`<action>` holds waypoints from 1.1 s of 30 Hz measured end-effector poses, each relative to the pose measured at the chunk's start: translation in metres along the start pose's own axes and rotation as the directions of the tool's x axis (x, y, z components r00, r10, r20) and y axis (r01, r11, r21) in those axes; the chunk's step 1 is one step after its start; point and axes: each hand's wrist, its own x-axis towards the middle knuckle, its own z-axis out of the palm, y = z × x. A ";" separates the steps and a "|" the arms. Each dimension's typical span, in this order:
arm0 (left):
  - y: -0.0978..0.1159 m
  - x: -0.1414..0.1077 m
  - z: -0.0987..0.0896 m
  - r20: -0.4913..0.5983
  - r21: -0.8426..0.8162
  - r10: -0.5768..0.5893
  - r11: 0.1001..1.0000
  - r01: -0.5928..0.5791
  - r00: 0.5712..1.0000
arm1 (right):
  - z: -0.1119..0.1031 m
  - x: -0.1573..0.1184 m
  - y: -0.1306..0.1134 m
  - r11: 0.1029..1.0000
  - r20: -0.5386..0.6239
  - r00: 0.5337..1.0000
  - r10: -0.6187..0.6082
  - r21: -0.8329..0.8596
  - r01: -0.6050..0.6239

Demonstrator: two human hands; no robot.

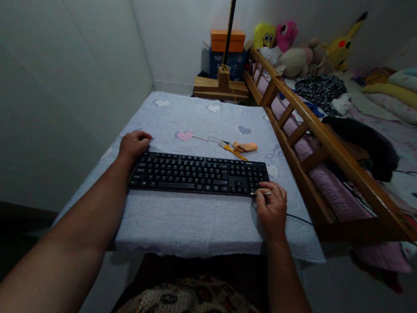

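Observation:
A black keyboard (192,173) lies flat on the cloth-covered table. My right hand (272,206) pinches a thin cotton swab (262,194), whose white tip is at the lower edge of the number pad. Beside the keyboard's upper left corner rests my left hand (134,145), its fingers curled inward; whether anything is inside them is hidden. Behind the keyboard lie a small brush (233,151) with a yellow-orange handle, a peach-coloured object (246,147), a thin wire loop (213,139) and a thin stick (200,137).
A pale cloth (191,223) with hearts covers the table. The keyboard's cable (300,218) runs off to the right. Along that side stands a wooden bed rail (306,121), with bedding and plush toys beyond. An orange box (228,40) and a dark pole (231,22) stand behind.

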 end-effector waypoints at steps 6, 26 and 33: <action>-0.001 0.000 0.000 0.016 -0.006 0.010 1.000 -0.010 1.000 | -0.007 0.000 0.008 0.999 -0.032 0.999 0.028 -0.026 -0.029; 0.002 -0.002 -0.003 0.048 -0.028 -0.002 1.000 0.003 0.999 | -0.011 -0.001 0.016 0.997 -0.086 0.996 0.041 -0.059 -0.046; 0.004 -0.002 -0.003 0.040 -0.042 0.008 0.999 -0.007 0.999 | -0.007 -0.001 0.010 0.999 -0.031 0.999 0.032 -0.029 -0.033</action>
